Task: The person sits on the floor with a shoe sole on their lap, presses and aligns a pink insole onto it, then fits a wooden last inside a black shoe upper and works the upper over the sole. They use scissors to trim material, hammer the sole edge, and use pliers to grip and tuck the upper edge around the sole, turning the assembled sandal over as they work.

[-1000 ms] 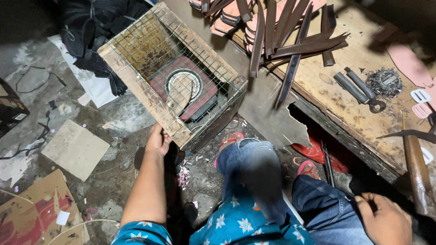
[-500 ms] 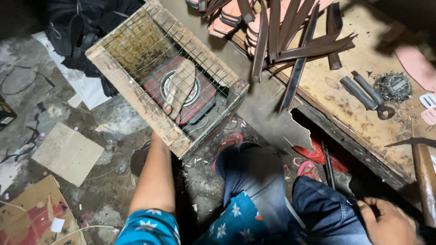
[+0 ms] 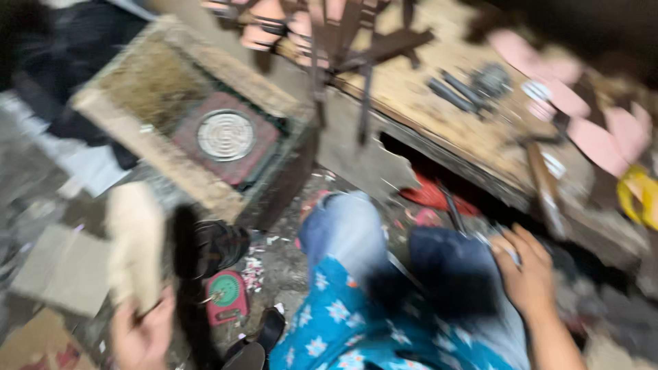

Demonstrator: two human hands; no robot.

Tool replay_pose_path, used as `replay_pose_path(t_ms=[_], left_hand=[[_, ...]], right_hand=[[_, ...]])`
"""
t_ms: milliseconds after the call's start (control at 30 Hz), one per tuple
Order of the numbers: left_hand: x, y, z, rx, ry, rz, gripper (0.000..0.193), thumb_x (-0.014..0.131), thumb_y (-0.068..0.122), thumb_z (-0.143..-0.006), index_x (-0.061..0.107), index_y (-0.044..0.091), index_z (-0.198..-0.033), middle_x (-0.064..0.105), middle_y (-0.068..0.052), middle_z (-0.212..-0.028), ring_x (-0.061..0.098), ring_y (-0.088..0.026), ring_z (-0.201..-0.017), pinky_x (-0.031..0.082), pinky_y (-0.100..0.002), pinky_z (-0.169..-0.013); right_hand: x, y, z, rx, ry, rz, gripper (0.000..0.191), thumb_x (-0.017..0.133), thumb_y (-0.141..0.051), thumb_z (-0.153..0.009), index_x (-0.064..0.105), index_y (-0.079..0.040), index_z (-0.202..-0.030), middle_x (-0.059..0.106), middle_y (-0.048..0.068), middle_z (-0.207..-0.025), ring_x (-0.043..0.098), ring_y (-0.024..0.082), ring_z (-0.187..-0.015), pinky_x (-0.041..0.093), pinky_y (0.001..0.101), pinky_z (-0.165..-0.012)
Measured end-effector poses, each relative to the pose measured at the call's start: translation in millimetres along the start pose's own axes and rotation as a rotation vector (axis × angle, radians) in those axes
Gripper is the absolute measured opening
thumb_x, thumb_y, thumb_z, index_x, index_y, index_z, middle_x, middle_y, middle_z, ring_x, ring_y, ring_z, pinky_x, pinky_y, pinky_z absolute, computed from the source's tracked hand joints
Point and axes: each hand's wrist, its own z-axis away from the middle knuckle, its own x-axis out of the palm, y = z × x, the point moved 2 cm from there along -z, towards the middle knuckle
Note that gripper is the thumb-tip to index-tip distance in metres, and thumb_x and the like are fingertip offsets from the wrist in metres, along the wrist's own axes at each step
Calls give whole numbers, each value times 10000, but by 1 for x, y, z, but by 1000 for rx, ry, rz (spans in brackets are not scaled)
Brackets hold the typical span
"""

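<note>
The view is blurred by motion. My left hand is low at the bottom left and grips a pale, flat sole-shaped piece that stands upright above it. My right hand rests by my right knee, under the edge of the wooden workbench; whether it holds anything is hidden by blur. A wooden crate with a wire mesh wall holds a red stove with a round coil up on the left.
Dark metal tools and bars lie on the bench, with pink soles at its right. A small red and green device and a black round object sit on the floor. Cardboard pieces lie to the left.
My left hand has drawn the pale piece off the stove in the crate and down to the lower left. My right hand has come up to the knee. The view has tilted and blurred.
</note>
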Motion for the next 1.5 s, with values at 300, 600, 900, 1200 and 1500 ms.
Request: replay_pose_path(t_ms=[300, 600, 900, 1200, 1500], left_hand=[[114, -68, 9, -198, -634, -206, 725, 670, 289, -913, 421, -49, -1504, 544, -208, -1499, 508, -360, -1382, 357, -519, -1168], [205, -213, 33, -748, -1137, -717, 906, 699, 374, -823, 376, -116, -1514, 546, -239, -1467, 507, -311, -1375, 301, -457, -1181], [235, -273, 29, -925, -1317, -1194, 890, 681, 344, -767, 429, -102, -1496, 616, -267, -1414, 550, -322, -1364, 298, -452, -1183], [271, -251, 99, -586, -1296, -1331, 818, 784, 112, -742, 447, -15, -1477, 595, -155, -1381, 510, -199, -1314, 330, -356, -1118], [305, -230, 109, -91, -1413, -1436, 624, 780, 197, -795, 624, 39, -1379, 651, -119, -1249, 574, -183, -1174, 412, -302, -1044]], right_hand=[[-15, 81, 134, -5, -158, 61, 269, 592, -187, -998, 685, -40, -1203, 717, 149, -1209, 689, 302, -1125, 544, 375, -980], [-88, 145, 285, 530, 210, 149, 207, 644, -238, -948, 741, -62, -995, 743, 158, -993, 707, 351, -916, 547, 432, -793], [-207, 161, 422, 1103, 88, 488, 451, 600, -473, -1000, 739, -47, -959, 727, 214, -1019, 685, 408, -939, 540, 496, -818], [-127, 95, 404, 1387, -461, 486, 722, 759, -627, -745, 648, -46, -1158, 729, 203, -1138, 691, 394, -1092, 525, 523, -941], [-133, 133, 426, 1340, -388, 429, 460, 738, -374, -833, 678, 2, -1090, 720, 264, -1114, 688, 447, -1045, 542, 544, -903]])
